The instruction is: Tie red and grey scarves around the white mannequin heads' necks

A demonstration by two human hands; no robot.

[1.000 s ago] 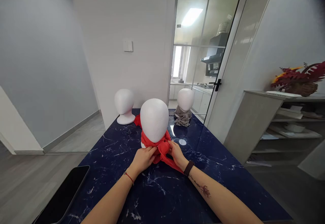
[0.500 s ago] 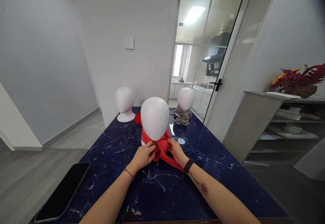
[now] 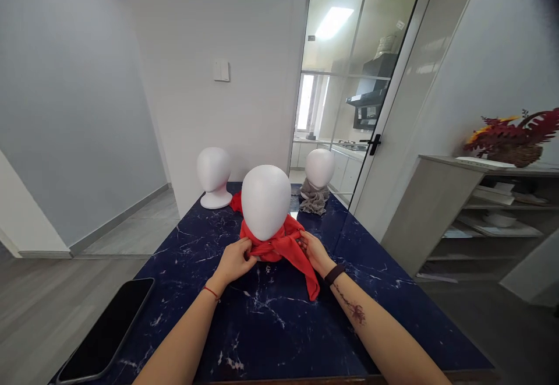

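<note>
In the middle of the table stands a white foam mannequin head (image 3: 266,201) with a red scarf (image 3: 290,250) wrapped round its neck. One end of the scarf hangs down in front, to the right, onto the tabletop. My left hand (image 3: 234,260) pinches the scarf at the left of the neck, fingers closed on the cloth. On the right side, my right hand (image 3: 315,252) grips a fold of the same scarf between thumb and fingers. Parts of the fingertips are hidden by the fabric.
A bare white mannequin head (image 3: 213,175) stands back left, with more red cloth (image 3: 236,202) beside it. Back right is another head (image 3: 319,167) wearing a grey scarf (image 3: 314,200). A phone (image 3: 107,329) lies at the left edge of the dark blue marbled table (image 3: 262,338).
My hands have moved apart, left hand to the left and right hand to the right, drawing the scarf wider. Its loose end now hangs down in front instead of running under my right wrist.
</note>
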